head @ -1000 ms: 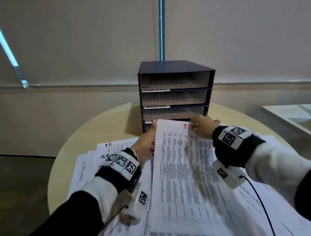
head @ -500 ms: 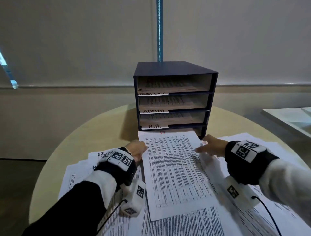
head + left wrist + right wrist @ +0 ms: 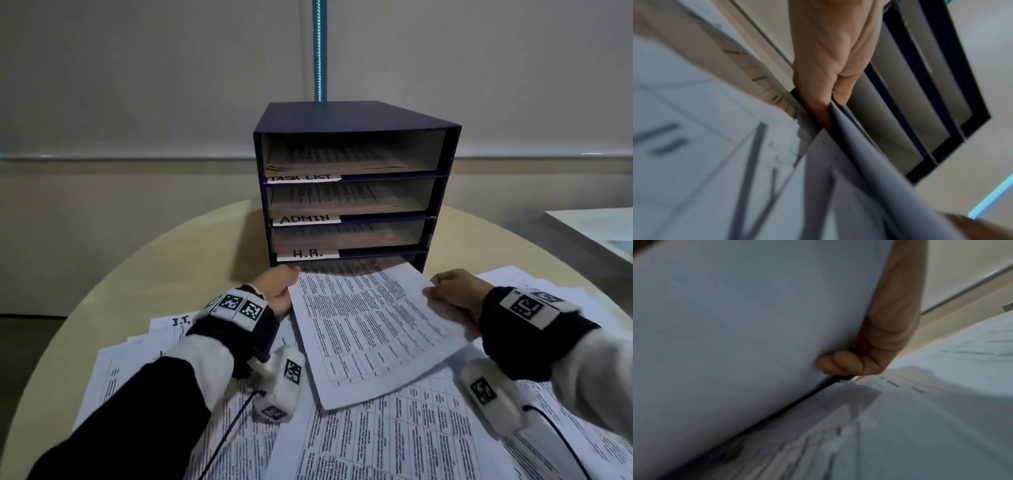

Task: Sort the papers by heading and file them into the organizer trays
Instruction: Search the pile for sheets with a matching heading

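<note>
A dark blue organizer (image 3: pixel 349 116) stands at the back of the round table, its trays labelled TASK LIST, ADMIN and H.R. (image 3: pixel 307 254); the bottom tray's label is hidden. A printed sheet (image 3: pixel 370 325) lies tilted with its far edge inside the bottom tray opening. My left hand (image 3: pixel 279 289) pinches the sheet's left edge, thumb and fingers on the paper (image 3: pixel 842 129) in the left wrist view. My right hand (image 3: pixel 452 289) grips the right edge, with fingertips (image 3: pixel 835 364) curled under the sheet (image 3: pixel 746 321).
Several loose printed papers (image 3: pixel 394 442) cover the near half of the table, one headed I.T. (image 3: pixel 181 321) at the left. A white tabletop (image 3: pixel 596 233) shows at the far right. A blue pole (image 3: pixel 319 51) rises behind the organizer.
The sheet has come down from a raised position and moved forward, so its far edge now enters the bottom tray. Both hands moved down and forward with it.
</note>
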`<move>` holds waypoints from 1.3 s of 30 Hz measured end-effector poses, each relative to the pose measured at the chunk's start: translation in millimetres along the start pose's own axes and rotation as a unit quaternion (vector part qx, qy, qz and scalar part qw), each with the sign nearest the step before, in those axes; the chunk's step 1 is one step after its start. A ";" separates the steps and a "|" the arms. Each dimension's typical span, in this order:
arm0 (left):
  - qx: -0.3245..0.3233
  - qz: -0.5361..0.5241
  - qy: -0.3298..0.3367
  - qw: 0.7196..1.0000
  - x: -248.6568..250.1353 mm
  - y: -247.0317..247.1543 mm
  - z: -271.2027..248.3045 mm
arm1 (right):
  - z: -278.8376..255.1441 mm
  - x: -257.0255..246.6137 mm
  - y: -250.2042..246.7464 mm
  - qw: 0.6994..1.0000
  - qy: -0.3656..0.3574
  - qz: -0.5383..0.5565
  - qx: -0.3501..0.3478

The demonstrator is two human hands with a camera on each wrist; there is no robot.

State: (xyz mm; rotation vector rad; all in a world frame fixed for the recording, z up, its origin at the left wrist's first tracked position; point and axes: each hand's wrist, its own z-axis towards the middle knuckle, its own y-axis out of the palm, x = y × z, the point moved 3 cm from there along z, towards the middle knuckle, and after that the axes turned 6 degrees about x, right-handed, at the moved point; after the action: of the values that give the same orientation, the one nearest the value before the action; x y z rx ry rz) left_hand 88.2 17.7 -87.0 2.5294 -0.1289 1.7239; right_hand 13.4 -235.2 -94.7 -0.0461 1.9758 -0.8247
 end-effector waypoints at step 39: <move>-0.071 0.657 0.067 0.748 10.0 17.9 18.5 | 39.2 -45.4 55.9 0.967 0.081 0.239 -0.041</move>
State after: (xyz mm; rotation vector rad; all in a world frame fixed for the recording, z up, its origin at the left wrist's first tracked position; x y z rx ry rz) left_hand 106.9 -2.4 -84.2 2.1178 -2.3562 1.9227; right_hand 85.2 -196.8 -103.9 0.4469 2.0503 -0.4393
